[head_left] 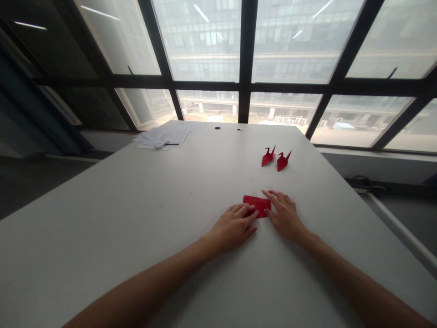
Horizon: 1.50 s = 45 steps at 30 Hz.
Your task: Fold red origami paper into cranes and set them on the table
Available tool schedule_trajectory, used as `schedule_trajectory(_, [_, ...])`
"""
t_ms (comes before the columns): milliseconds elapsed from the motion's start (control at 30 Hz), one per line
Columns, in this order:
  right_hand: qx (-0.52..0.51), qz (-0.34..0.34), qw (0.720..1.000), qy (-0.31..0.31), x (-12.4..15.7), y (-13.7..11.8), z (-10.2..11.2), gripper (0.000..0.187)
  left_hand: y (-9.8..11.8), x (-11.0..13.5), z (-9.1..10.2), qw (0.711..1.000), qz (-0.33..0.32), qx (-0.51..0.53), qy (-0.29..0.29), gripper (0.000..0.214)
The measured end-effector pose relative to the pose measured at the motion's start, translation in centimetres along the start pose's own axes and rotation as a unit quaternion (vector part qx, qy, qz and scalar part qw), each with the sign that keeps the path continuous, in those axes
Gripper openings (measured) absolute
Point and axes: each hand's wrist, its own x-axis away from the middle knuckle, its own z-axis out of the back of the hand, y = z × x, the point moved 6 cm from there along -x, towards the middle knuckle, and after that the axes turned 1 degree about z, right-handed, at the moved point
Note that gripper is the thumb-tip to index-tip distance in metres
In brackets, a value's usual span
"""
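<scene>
A folded red sheet of origami paper lies flat on the white table, shaped as a rectangle. My left hand rests on its left and lower part, fingers stretched out and pressing it to the table. At its right edge, my right hand touches the paper with the thumb, its fingers spread and nothing held between them. Beyond my hands stand two folded red paper cranes, the left crane and the right crane, side by side with a small gap.
The large white table runs up to dark-framed windows. Loose paper sheets lie at its far left corner. Two dark spots sit near the far edge. A white pipe and dark cables are beyond the right edge.
</scene>
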Motion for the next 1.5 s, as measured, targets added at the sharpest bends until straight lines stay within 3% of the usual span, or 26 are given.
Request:
schedule_trajectory(267, [-0.024,0.069,0.997,-0.016,0.4,-2.0,0.4,0.044,0.0,0.1,0.2,1.000,0.003,0.008,0.002,0.042])
schedule_trajectory(467, [0.053,0.087,0.994,-0.036,1.1,-3.6,1.0,0.036,-0.1,0.0,-0.1,1.000,0.003,0.010,0.003,0.042])
schedule_trajectory(667, [0.107,0.091,0.980,-0.138,2.3,-4.0,-0.4,0.055,-0.1,0.1,-0.2,1.000,0.011,-0.006,-0.004,0.045])
schedule_trajectory(933, [0.117,0.073,0.977,-0.164,2.4,-4.2,-0.5,0.061,0.4,0.6,-0.1,0.997,0.012,-0.074,-0.021,0.065])
schedule_trajectory(1200, [0.118,0.072,0.978,-0.153,2.4,-4.2,-0.6,0.063,-0.1,2.6,0.0,0.975,0.148,-0.140,-0.084,0.083])
schedule_trajectory(1333, [0.115,0.081,0.981,-0.135,2.4,-4.5,-0.6,0.064,0.4,2.2,0.8,0.967,0.200,-0.156,-0.023,0.076])
schedule_trajectory(1400, [0.114,0.083,0.982,-0.126,2.4,-4.6,-0.6,0.058,1.5,1.3,0.9,0.981,0.145,-0.131,0.007,0.061])
schedule_trajectory(1467, [0.110,0.087,0.982,-0.124,2.2,-4.6,-0.5,0.047,2.8,0.6,0.3,0.996,0.052,-0.076,-0.009,0.054])
schedule_trajectory(1500, [0.105,0.087,0.983,-0.123,2.1,-4.5,-0.4,0.043,3.0,0.5,0.1,0.998,0.040,-0.054,-0.014,0.054])
